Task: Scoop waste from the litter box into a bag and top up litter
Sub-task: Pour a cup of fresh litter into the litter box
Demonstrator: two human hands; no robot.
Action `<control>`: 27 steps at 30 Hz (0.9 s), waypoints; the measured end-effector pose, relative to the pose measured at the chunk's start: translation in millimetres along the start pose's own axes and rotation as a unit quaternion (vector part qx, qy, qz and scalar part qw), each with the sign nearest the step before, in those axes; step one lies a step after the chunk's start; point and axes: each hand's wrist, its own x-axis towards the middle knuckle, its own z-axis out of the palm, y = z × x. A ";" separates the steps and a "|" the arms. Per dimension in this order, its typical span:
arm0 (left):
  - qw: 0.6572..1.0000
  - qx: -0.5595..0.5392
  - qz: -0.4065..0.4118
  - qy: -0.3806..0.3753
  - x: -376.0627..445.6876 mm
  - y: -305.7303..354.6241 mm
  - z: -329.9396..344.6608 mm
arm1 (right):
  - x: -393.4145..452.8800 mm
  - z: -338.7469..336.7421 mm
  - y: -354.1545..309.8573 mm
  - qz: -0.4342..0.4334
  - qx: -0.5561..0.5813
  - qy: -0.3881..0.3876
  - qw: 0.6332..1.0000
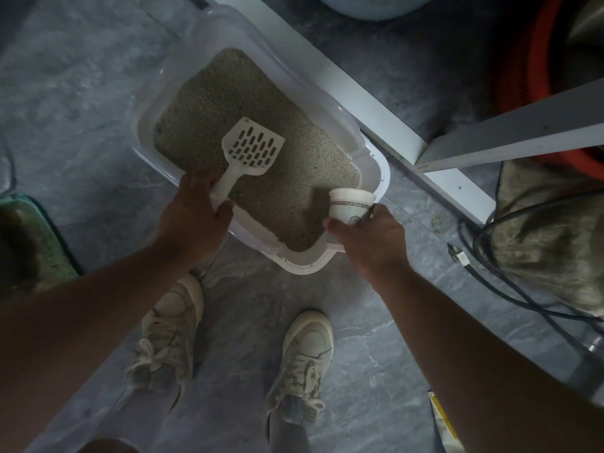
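A white litter box [376,165] lies on the grey floor, filled with beige litter [248,119]. My left hand [192,214] grips the handle of a white slotted scoop [250,148], whose blade rests flat over the litter and looks empty. My right hand [372,240] holds a small white cup [349,202] tipped on its side over the box's near right corner, just above the litter. I cannot see what is inside the cup. No bag is plainly in view.
A white frame beam [369,103] runs diagonally right behind the box. Black cables [510,276] and a grey furry heap [555,237] lie at right. A green tray [29,243] sits at the left edge. My two shoes [238,348] stand just below the box.
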 end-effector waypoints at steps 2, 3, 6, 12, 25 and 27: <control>1.000 0.008 -0.008 -0.006 0.1 0.2 -1.8 | -2.8 2.1 -0.7 0.012 0.020 -0.005 1.000; 1.000 0.011 -0.009 -0.009 0.3 1.4 -1.9 | -2.4 2.0 -0.2 0.021 0.037 -0.001 0.999; 0.999 0.021 -0.019 -0.017 1.2 5.4 -3.3 | -6.0 2.0 -3.2 0.019 0.054 0.002 0.998; 0.996 0.064 -0.033 -0.044 5.6 12.6 -5.2 | -20.1 -1.9 -3.5 -0.027 0.054 -0.007 0.998; 0.990 0.141 0.005 -0.016 -36.0 40.9 -65.1 | -107.2 -26.7 29.4 0.001 0.286 0.059 0.956; 0.991 0.118 0.055 -0.023 -61.1 53.5 -73.2 | -134.0 -22.2 37.8 0.033 0.325 0.082 0.941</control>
